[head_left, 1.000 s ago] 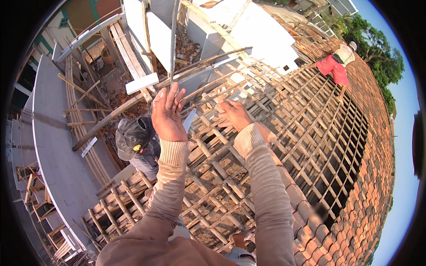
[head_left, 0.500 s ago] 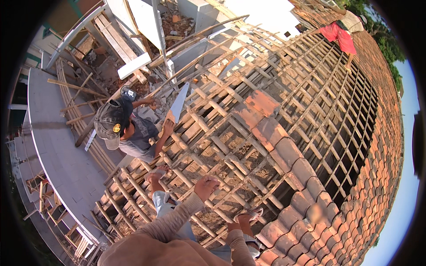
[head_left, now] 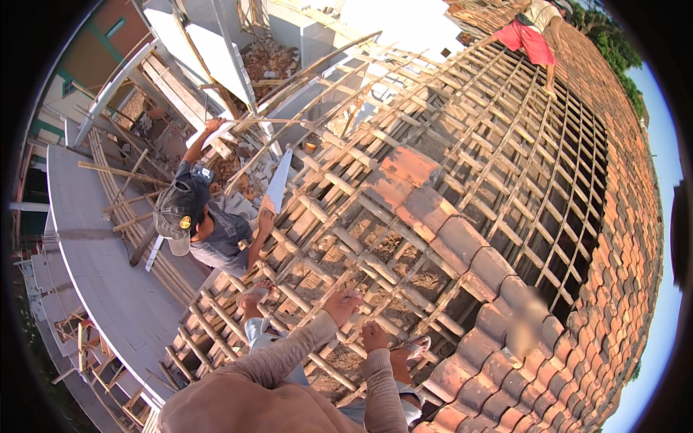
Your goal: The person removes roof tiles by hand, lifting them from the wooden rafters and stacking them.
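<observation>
My left hand point(head_left: 342, 307) is raised over the wooden roof lattice point(head_left: 352, 244), its fingers curled closed. Just to its right and nearer to me, my right hand point(head_left: 374, 336) is also closed, beside my right foot. Whatever either hand may hold is too small or hidden to make out. The two hands are apart. Below them lie bamboo poles and thin battens, with gaps showing brown debris. On my left, a co-worker in a dark cap point(head_left: 173, 209) grips a handsaw point(head_left: 279, 182) with its blade pointing up; that person's other arm is stretched out beside a thin stick.
Clay roof tiles point(head_left: 476, 249) run along the ridge and cover the slope at right. Open lattice point(head_left: 548, 180) drops away behind the ridge. Another person in red shorts point(head_left: 527, 45) is at the far right. A grey lower roof point(head_left: 94, 252) lies left.
My right hand has come up from beside my right leg to near my left hand. The co-worker's free arm has swung out toward the far left; the saw stays in that person's other hand.
</observation>
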`<state>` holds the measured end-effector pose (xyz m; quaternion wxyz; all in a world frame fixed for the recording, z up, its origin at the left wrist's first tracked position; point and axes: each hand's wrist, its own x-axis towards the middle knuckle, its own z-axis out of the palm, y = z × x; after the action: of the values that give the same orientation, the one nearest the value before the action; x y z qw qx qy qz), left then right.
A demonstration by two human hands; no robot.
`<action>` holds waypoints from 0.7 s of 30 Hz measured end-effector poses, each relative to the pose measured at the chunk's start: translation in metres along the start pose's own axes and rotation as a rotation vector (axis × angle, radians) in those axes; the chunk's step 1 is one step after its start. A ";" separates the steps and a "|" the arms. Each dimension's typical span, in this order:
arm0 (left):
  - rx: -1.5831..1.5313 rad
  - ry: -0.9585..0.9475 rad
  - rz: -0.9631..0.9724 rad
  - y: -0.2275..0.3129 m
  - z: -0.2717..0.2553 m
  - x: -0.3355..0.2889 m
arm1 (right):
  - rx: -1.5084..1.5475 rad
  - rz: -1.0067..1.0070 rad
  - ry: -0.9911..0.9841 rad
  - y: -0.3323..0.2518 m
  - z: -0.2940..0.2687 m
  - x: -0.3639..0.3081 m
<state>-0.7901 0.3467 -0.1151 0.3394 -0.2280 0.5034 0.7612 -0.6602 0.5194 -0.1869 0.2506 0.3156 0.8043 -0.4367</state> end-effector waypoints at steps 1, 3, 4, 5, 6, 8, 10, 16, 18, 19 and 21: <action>0.075 -0.038 -0.069 -0.001 0.016 0.003 | 0.026 -0.005 0.064 0.007 -0.012 -0.004; 0.084 -0.024 -0.093 0.002 0.028 0.004 | -0.168 -0.030 0.105 -0.005 -0.042 -0.019; 0.050 -0.050 0.029 -0.022 0.013 0.019 | -0.294 -0.016 0.115 0.004 -0.054 -0.019; 0.002 -0.183 -0.039 -0.020 0.000 0.026 | -0.352 -0.015 0.115 0.018 -0.074 -0.020; 0.172 -0.048 -0.082 -0.010 0.010 0.025 | -0.322 0.045 0.068 0.043 -0.099 -0.015; 0.249 0.009 -0.082 -0.006 -0.005 0.043 | -0.316 0.106 0.198 0.031 -0.158 -0.016; 0.342 -0.117 -0.175 -0.032 0.005 0.056 | -0.221 0.248 0.429 0.117 -0.214 -0.030; 0.529 -0.276 -0.385 -0.113 0.095 0.113 | 0.311 0.880 0.719 0.327 -0.287 -0.057; 0.581 -0.262 -0.412 -0.139 0.150 0.142 | 0.463 1.014 0.811 0.342 -0.291 -0.031; 0.666 -0.363 -0.442 -0.166 0.173 0.152 | 0.466 1.029 0.827 0.360 -0.283 -0.025; 0.701 -0.495 -0.442 -0.206 0.242 0.190 | 0.563 0.970 0.844 0.392 -0.269 0.010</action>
<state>-0.7638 0.6785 -0.2772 0.6591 -0.0133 0.5732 0.4867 -0.4161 0.9183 -0.2741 -0.0076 0.8341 0.4579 -0.3074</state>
